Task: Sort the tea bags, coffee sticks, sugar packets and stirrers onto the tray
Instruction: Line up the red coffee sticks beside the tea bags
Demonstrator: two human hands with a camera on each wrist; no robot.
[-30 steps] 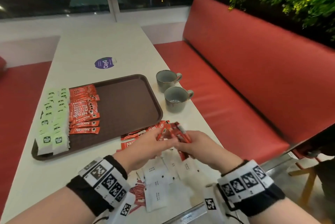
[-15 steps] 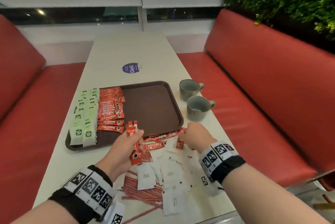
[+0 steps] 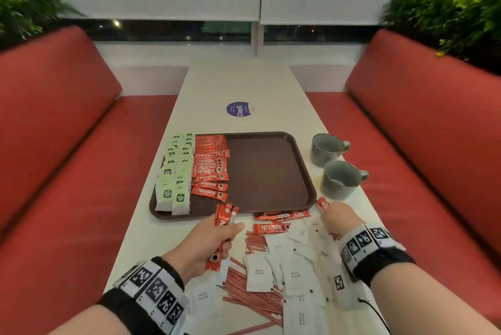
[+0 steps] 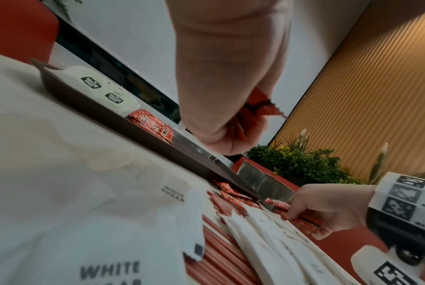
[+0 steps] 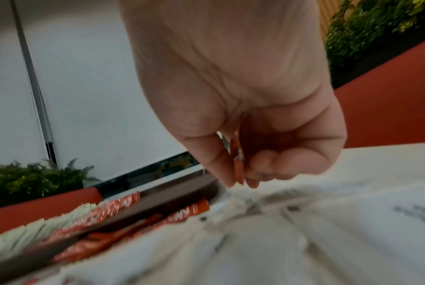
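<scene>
On the brown tray (image 3: 273,172), the left side holds 2 columns of green tea bags (image 3: 173,180), then a column of red coffee sticks (image 3: 210,172) lying crosswise. Your left hand (image 3: 206,245) is fisted around a small bundle of coffee sticks (image 3: 223,219), long axis pointing away from you toward the tray's near edge, just short of it. That column lies ahead and slightly left, so your left hand is nearer. Loose coffee sticks (image 3: 271,227) lie between your hands beside sugar packets (image 3: 259,272) and stirrers (image 3: 252,296). Your right hand (image 3: 337,219) pinches 1 coffee stick (image 3: 322,203) near the tray's right corner.
</scene>
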